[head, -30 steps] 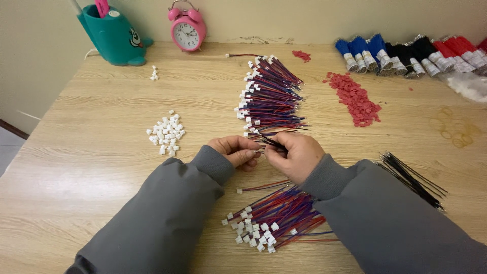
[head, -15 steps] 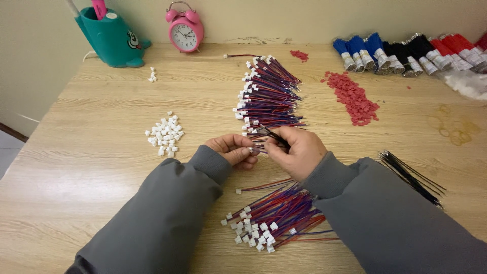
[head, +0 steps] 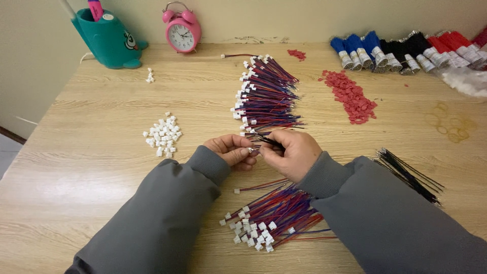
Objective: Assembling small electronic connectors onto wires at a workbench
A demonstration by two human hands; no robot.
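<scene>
Pinching black wire (head: 268, 141) in right hand (head: 290, 153), now drawn closer against left hand (head: 234, 150) gripping white connector (head: 248, 150), mid-table between wire bundles; insertion apparently underway, barely advanced.

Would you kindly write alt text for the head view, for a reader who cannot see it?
Two hands, left hand and right hand, pinch a thin wire together over a wooden table. Wire bundles, loose white plugs, red bits and a pink clock lie around.
</scene>
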